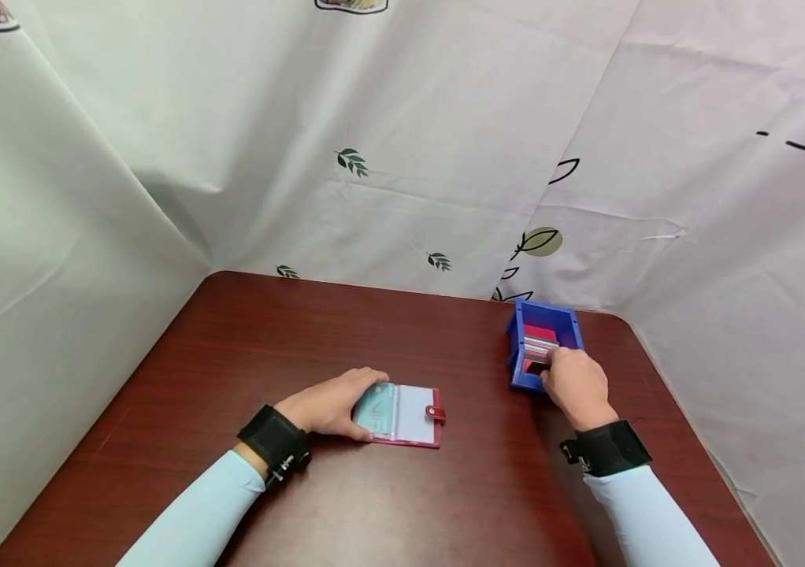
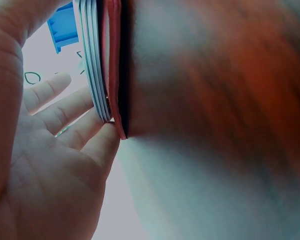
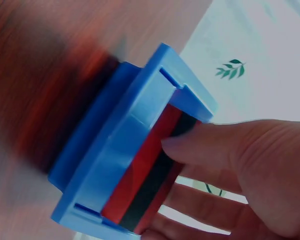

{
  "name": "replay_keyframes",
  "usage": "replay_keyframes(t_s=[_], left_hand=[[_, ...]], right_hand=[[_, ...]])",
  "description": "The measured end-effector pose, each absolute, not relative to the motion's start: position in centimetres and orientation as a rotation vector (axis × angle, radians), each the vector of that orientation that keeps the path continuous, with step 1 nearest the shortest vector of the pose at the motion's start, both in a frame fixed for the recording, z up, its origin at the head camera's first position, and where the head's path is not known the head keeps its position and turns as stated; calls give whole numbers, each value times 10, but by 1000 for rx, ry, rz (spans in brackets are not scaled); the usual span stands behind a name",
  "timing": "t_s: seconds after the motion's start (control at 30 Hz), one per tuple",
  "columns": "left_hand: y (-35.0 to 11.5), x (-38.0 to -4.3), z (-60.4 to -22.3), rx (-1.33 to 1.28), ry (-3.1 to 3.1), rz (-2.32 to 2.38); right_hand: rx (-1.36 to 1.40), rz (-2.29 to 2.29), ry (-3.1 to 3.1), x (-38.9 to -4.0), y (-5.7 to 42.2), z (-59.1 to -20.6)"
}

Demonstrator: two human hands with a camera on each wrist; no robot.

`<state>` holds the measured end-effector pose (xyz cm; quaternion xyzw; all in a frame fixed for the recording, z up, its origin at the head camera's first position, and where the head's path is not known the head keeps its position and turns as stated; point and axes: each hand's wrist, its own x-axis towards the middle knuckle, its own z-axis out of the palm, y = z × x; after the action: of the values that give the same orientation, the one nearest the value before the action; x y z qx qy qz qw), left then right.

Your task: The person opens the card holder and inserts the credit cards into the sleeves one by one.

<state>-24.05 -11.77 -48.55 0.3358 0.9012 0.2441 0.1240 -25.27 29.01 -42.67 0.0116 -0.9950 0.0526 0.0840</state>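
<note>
Our left hand (image 1: 335, 402) lies at the nine o'clock side of an open red card holder (image 1: 417, 413), thumb at its lower edge and forefinger at its upper one, fingers fairly straight and spread. Our right hand (image 1: 576, 386) reaches in at the blue bin's (image 1: 557, 317) five o'clock corner, pinching a red card with a black stripe (image 3: 149, 182), thumb across its face.

We see the holder flat on the desk (image 1: 346, 331), a light-blue card (image 1: 376, 408) in its nine o'clock half, a white page in the other, and a snap strap (image 1: 435, 413) at three o'clock. From the holder, the bin sits at two o'clock, with more cards (image 1: 539, 342) standing inside. We wear black wrist bands (image 1: 275, 437) over pale-blue sleeves (image 1: 193, 512). Beyond the desk, towards twelve o'clock, hangs white cloth (image 1: 402, 118) printed with leaves.
</note>
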Motion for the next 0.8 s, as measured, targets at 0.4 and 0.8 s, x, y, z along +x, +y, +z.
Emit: replay_keyframes(t_s=[0.4,0.8], left_hand=[[-118,-241,-488,1000,2637,696],[-114,-239,-485,996,2642,679]], right_hand=[[19,315,-2967,-261,290,-401],[521,495,-2677,-284,255,-393]])
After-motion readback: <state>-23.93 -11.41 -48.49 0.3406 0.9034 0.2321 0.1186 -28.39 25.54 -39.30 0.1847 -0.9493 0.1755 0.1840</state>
